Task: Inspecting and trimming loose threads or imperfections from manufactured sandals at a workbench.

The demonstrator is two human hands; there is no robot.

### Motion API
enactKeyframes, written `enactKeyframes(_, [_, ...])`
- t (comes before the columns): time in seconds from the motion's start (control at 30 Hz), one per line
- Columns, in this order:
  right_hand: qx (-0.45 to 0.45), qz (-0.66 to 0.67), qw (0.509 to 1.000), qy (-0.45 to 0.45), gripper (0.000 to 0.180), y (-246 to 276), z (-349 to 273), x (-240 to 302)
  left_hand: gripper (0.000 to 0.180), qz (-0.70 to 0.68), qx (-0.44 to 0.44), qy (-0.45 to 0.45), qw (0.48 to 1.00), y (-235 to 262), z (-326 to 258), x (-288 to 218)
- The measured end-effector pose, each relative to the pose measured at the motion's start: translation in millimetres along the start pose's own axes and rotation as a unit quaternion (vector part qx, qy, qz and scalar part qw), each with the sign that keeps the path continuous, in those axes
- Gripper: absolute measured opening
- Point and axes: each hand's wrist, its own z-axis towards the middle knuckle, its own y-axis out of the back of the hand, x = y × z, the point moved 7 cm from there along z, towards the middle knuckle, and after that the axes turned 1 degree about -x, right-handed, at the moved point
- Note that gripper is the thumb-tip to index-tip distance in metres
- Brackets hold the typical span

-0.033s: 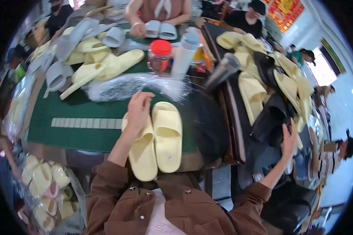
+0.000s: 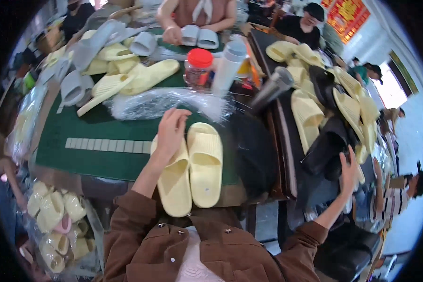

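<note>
Already, one yellow pair (image 2: 206,183) sits at the tabletop's (image 2: 89,162) near edge; more slippers (image 2: 307,117) lie loose. Left hand (image 2: 170,134): can't tell if holding; right hand (image 2: 348,171): fingers wide.

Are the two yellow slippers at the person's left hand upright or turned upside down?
Upright: both slippers show their straps and insoles facing up toward the camera.

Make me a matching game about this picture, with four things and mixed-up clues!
Things
1. left hand
2. right hand
3. jar
4. plastic bag

Clues
a. has a red lid on top
b. at the lower left, with something pink inside
c. over a pale yellow slipper
d. beside a black slipper

Right pairs: 1-c, 2-d, 3-a, 4-b
</note>
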Motion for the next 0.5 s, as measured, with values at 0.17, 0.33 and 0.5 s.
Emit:
enactKeyframes(0.17, [0.071, -0.010, 0.997, -0.025, 0.057, -11.2, 27.6, -4.6, 0.018, 0.016, 0.081, -0.090, 0.993, 21.3, -19.4, -70.6])
enactKeyframes(0.33, [0.068, -0.125, 0.988, -0.061, 0.048, -20.8, 48.6, 1.6, 0.038, 0.217, 0.270, -0.044, 0.937, 27.7, -103.9, -95.9])
enactKeyframes(0.5, [0.014, -0.112, 0.994, -0.010, 0.045, -30.3, 53.1, -30.1, 0.058, 0.289, 0.246, -0.061, 0.923, 15.3, -131.1, -71.6])
